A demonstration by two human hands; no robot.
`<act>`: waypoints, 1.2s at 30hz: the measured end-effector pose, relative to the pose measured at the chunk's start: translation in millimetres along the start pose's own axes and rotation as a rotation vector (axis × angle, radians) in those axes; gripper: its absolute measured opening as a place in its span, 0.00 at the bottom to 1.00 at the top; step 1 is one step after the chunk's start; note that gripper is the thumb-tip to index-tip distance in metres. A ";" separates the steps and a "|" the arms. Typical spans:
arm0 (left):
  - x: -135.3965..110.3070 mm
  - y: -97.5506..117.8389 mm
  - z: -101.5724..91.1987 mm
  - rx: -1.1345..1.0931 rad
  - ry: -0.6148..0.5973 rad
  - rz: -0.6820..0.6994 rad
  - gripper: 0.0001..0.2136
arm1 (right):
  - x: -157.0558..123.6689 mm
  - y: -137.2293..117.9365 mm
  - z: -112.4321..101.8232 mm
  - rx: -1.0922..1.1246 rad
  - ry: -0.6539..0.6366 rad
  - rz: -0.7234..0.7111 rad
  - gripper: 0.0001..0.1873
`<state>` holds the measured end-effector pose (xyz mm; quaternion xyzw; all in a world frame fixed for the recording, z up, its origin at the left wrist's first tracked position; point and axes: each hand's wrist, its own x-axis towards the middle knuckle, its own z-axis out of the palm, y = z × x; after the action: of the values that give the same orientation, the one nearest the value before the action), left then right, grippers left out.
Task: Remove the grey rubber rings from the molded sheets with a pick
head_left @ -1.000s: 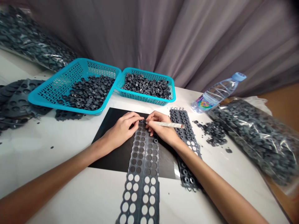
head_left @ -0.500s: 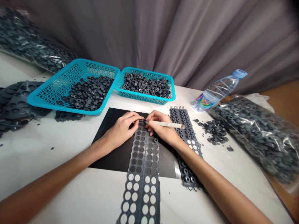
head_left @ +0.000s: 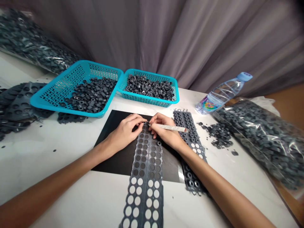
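Across a black mat (head_left: pixel 118 155) on the bench (head_left: pixel 71 202), a grey strip (head_left: pixel 146 166) is lying flat, its near end running off the mat towards the camera. At its far end the left grip (head_left: pixel 129 128) is being held low, thumb and forefinger near one another; whether anything is being pinched between them cannot be told, the dark bits there being too small. By the right grip (head_left: pixel 162 128) a white stick (head_left: pixel 172 127) is being clamped as a pen would be, its tip being aimed at the same end. Just below that grip, a loose ring (head_left: pixel 159 143) is being borne by the strip.

Judging by looks, a light, bendy, rubbery sheet is being handled: little weight is being expected, and sagging is being invited if it is lifted by one end only. Its holes are being parted by thin webs, where tearing is being risked; a surer hold is being offered by the solid middle rib or the side edges (scalloped, and looking slightly ragged). From the dull surface, little slip is being expected. As for the stick, stiffness and lightness are being suggested, with its barrel being the natural hold.
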<state>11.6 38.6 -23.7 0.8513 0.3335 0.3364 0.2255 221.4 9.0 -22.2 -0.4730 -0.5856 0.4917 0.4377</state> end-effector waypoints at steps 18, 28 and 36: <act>1.3 -2.6 0.0 0.028 0.004 0.025 0.09 | -2.0 -2.4 -0.5 -0.016 -0.004 -0.003 0.04; 2.4 -3.1 -2.2 0.212 -0.075 0.166 0.08 | -3.2 -4.7 -0.9 -0.084 -0.009 -0.004 0.03; 2.0 -3.3 -0.3 0.300 -0.109 0.220 0.07 | -2.4 -5.7 0.1 -0.068 -0.006 0.002 0.03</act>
<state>11.1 42.3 -24.6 0.9237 0.2722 0.2588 0.0756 221.0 6.2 -16.7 -0.4868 -0.6029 0.4731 0.4192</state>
